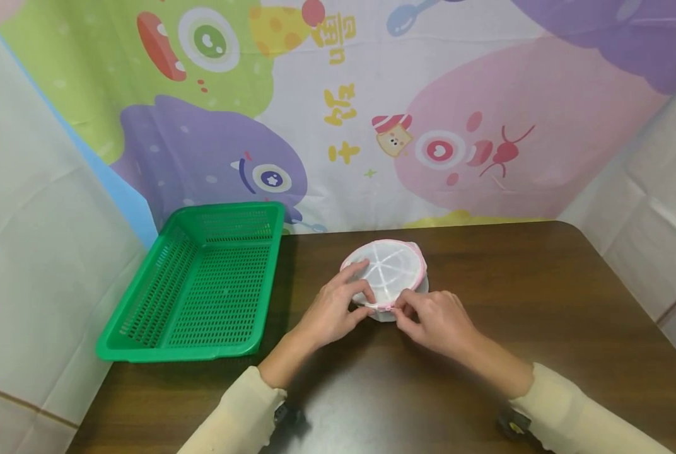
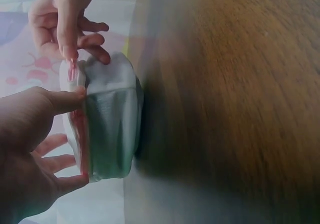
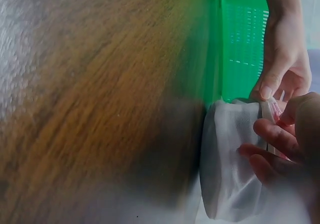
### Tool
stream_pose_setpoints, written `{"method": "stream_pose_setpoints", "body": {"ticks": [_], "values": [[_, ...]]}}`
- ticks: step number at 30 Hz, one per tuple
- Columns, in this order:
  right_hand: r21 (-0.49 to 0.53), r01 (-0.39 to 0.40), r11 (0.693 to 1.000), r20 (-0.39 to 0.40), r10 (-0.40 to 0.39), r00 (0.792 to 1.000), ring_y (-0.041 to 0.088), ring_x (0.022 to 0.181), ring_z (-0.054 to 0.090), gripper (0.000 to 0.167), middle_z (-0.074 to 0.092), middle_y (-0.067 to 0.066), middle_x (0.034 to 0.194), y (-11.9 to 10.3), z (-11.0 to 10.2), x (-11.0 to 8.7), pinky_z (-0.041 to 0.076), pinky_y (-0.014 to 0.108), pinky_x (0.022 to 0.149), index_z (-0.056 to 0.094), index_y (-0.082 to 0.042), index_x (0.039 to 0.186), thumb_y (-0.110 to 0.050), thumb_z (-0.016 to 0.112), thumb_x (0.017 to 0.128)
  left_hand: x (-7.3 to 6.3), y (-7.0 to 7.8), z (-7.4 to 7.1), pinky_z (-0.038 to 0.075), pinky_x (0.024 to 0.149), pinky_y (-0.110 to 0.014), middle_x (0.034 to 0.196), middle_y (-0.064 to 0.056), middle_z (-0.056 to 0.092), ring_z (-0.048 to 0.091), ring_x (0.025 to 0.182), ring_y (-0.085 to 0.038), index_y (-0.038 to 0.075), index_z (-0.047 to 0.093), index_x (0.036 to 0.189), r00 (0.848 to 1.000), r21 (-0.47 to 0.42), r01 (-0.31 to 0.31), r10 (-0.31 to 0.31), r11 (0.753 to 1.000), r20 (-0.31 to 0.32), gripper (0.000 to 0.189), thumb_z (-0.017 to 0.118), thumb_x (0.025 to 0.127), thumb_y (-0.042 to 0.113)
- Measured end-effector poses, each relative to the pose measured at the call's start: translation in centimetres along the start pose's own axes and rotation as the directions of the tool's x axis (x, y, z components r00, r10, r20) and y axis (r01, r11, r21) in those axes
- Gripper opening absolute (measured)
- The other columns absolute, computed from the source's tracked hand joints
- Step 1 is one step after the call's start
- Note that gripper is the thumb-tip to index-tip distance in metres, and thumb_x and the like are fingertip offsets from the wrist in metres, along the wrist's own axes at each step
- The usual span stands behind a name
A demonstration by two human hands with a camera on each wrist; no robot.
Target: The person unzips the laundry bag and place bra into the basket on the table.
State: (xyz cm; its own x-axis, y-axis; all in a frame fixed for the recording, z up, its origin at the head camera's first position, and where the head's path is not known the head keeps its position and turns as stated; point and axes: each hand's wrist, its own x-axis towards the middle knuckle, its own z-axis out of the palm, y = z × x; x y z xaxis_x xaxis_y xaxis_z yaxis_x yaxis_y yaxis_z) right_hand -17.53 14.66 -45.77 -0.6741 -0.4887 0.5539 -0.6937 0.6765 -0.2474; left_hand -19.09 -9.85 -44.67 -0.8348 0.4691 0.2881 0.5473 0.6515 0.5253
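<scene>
A round, drum-shaped white mesh laundry bag (image 1: 397, 260) with a pink zip round its top edge stands on the table, a little right of centre in the head view. With thumb and finger, my left hand (image 1: 331, 310) pinches the bag's front rim beside the zip; its other fingers spread over the mesh lid. Just to the right, my right hand (image 1: 439, 320) pinches the zip's pull between thumb and forefinger. The pink zip (image 2: 80, 134) runs along the rim in the left wrist view. Whatever lies inside the bag cannot be made out.
A green plastic basket (image 1: 185, 354) with slotted sides and floor stands left of the bag. The dark wooden table (image 1: 519, 284) ends at a cartoon-printed cloth (image 1: 338, 189) behind. Pale wall panels (image 1: 26, 252) flank both sides.
</scene>
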Motion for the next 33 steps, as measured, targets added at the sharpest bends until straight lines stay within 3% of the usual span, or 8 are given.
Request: {"method": "stream_pose_setpoints", "body": {"ticks": [6,15,22,33], "values": [[0.006,-0.012,1.000,-0.017,0.013,1.000,-0.005,0.055,0.053,0.015,0.075,-0.010,0.069,0.01,0.07,-0.09,0.042,0.019,0.053,0.074,-0.016,0.086,-0.007,0.086,0.085,-0.11,-0.21,-0.04,0.055,0.124,-0.055,0.171,-0.017,0.056,0.057,0.158,-0.042,0.014,0.074,0.100,0.999,0.003,0.036,-0.036,0.999,0.011,0.021,0.093,0.093,0.011],[0.031,-0.014,0.999,-0.003,0.014,1.000,-0.007,0.056,0.053,0.013,0.078,-0.010,0.072,-0.54,0.43,-0.02,0.043,0.020,0.053,0.076,-0.017,0.088,-0.009,0.086,0.088,0.27,0.13,0.23,0.056,0.121,-0.058,0.170,-0.018,0.058,0.057,0.158,-0.044,0.015,0.073,0.098,1.000,0.013,-0.025,0.025,1.000,0.005,0.021,0.093,0.093,0.011],[0.025,-0.019,0.999,-0.006,0.020,1.000,-0.006,0.056,0.054,0.012,0.079,-0.010,0.073,-0.35,0.73,-0.15,0.044,0.021,0.053,0.076,-0.018,0.088,-0.011,0.086,0.087,0.15,0.09,0.27,0.055,0.123,-0.057,0.170,-0.018,0.058,0.056,0.159,-0.042,0.015,0.073,0.095,1.000,0.002,-0.027,0.027,1.000,0.004,0.019,0.091,0.094,0.008],[0.025,0.022,0.999,-0.077,-0.020,0.997,-0.007,0.053,0.053,0.015,0.078,-0.010,0.070,0.19,0.90,-0.50,0.041,0.016,0.052,0.077,-0.017,0.088,-0.006,0.086,0.083,-0.01,-0.24,0.22,0.057,0.121,-0.055,0.170,-0.015,0.059,0.058,0.158,-0.040,0.016,0.072,0.097,1.000,0.006,-0.005,0.005,1.000,0.002,0.021,0.091,0.094,0.009]]}}
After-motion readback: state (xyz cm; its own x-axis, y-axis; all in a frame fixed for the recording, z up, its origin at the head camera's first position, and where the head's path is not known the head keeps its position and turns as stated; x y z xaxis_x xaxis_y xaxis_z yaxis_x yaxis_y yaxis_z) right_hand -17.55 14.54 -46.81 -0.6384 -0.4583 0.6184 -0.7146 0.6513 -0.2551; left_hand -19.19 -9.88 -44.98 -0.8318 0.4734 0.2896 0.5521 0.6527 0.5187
